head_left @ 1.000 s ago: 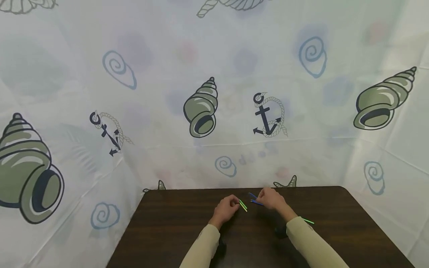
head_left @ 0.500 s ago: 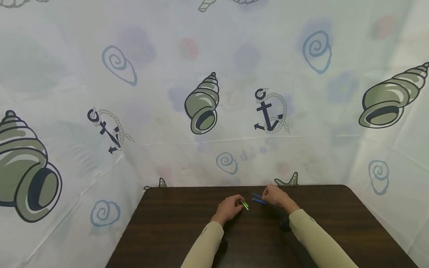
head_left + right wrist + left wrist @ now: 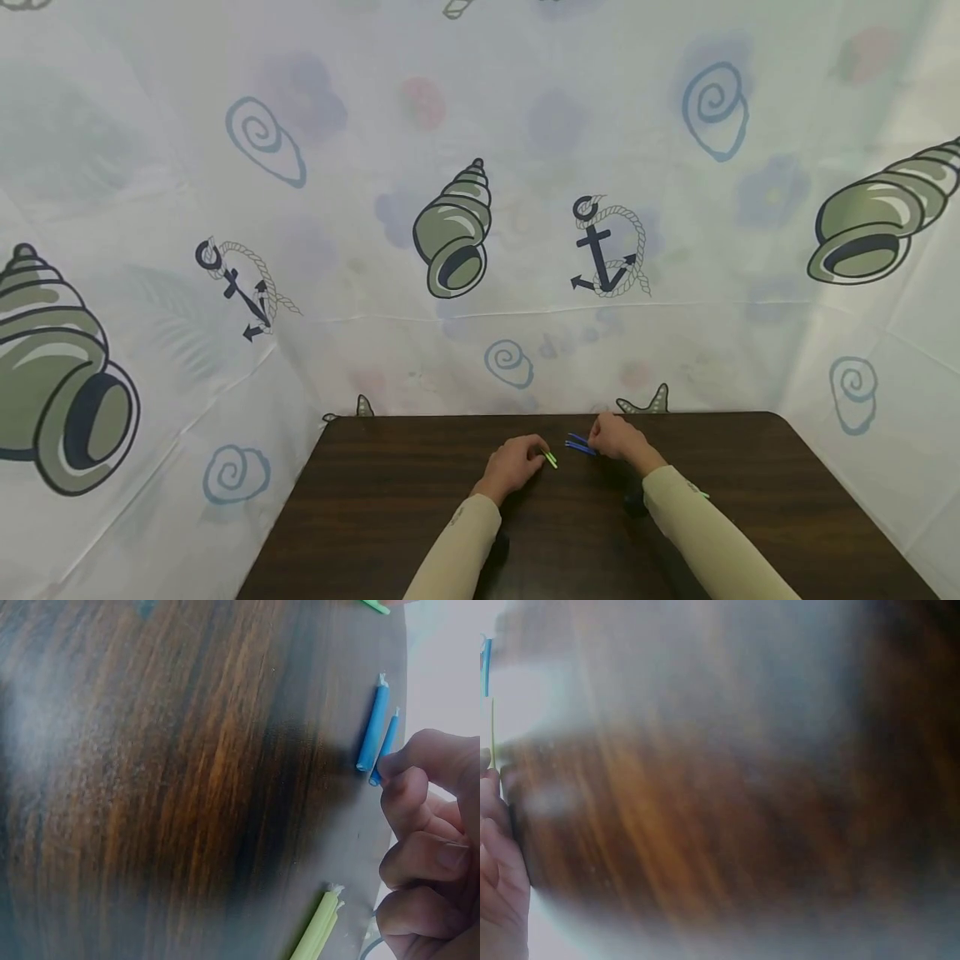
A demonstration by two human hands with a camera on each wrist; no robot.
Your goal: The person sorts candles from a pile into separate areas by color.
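My left hand is at the far middle of the table, fingers curled, pinching a thin green birthday candle; a second lies beside it. In the left wrist view the green candle rises from its fingertips, with a blue candle beyond. My right hand is curled at the near ends of two blue candles. The right wrist view shows the wicked blue candles side by side; the thinner blue candle meets my thumb and index tips, and the thicker blue candle lies just apart.
Two yellow-green candles lie together in the right wrist view, mostly covered by my right sleeve in the head view. The dark wood table ends at a patterned curtain just behind both hands.
My left hand has shifted right over the green candles, covering more of their length. The right hand stays by the blue candles, with only a slight shift. The head view has tilted a little downward.
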